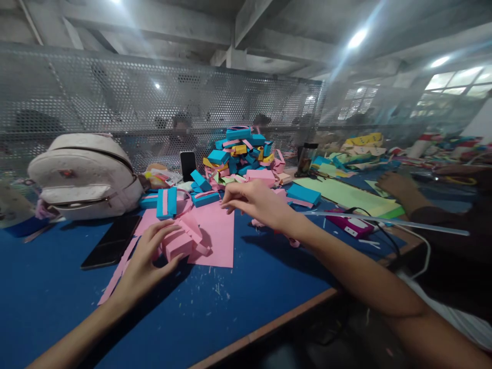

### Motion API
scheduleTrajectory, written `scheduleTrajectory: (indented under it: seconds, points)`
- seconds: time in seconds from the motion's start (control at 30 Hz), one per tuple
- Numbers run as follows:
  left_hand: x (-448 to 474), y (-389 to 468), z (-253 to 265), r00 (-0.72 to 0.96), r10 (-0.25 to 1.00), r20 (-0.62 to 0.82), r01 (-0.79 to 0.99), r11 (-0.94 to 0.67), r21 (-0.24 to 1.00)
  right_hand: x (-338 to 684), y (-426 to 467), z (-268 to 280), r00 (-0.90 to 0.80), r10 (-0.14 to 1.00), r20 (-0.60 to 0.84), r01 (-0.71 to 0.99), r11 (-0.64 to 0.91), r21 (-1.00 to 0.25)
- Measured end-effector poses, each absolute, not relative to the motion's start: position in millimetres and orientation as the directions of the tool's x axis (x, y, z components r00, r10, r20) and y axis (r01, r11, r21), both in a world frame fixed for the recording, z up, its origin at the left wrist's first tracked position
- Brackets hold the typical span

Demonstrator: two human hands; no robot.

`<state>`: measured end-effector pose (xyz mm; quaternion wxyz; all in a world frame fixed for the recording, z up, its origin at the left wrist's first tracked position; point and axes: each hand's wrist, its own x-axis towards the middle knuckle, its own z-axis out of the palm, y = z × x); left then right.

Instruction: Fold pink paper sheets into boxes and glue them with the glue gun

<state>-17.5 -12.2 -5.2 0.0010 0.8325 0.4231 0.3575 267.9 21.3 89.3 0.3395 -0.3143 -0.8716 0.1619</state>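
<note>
My left hand (148,253) is closed around a small pink paper box (177,243), fingers over its far side and thumb along its near side. Loose pink paper flaps stick up beside the box, which rests at the edge of a flat pink paper sheet (221,238). Above that sheet's right side hangs my right hand (255,200), wrist bent and fingers pinched together; anything between the fingertips is too small to make out. Under my right forearm lies a partly hidden pink object (294,242). A long translucent stick (384,222) reaches rightward from behind the forearm.
Blue, pink and yellow paper boxes (240,154) are heaped at the back. A black phone (111,243) and white backpack (82,174) are left. A magenta power strip (349,224), green sheets (346,195) and another person's arm (400,189) are right. Perforated metal panels (154,92) stand behind.
</note>
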Motion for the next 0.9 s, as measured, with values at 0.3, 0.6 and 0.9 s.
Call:
scheduleTrajectory:
  seconds: [0.3,0.6,0.9]
  points:
    - [-16,-16,-2,0.427,0.697,0.576,0.723,-0.646,0.245,273,18,102,-0.601,0.649,0.467,0.454,0.758,-0.468]
    - [-17,-19,-1,0.441,0.675,0.592,0.695,-0.674,0.25,270,20,91,-0.509,0.738,0.443,0.274,0.627,-0.73]
    - [-3,-33,21,0.323,0.635,0.702,0.676,-0.674,0.299,254,16,58,-0.674,0.718,0.174,-0.08,0.164,-0.983]
